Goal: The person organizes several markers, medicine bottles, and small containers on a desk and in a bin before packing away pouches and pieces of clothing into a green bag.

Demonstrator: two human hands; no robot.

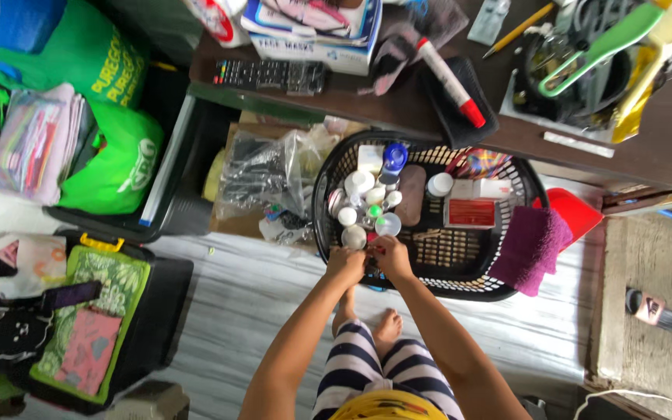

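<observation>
A cluttered dark surface [523, 132] stands above a pale floor [258, 288]. The black basket [507, 292] holds bottles [367, 194]; the left hand [346, 264] and right hand [390, 255] meet there, grips unclear.

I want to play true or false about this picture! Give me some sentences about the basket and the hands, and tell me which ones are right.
1. Both hands, left hand and right hand, are at the basket's near rim. True.
2. The basket is white. False: it is black.
3. A purple cloth hangs over the basket's edge. True.
4. The remote control lies inside the basket. False: it lies on the brown table.
5. The basket holds small bottles. True.
</observation>
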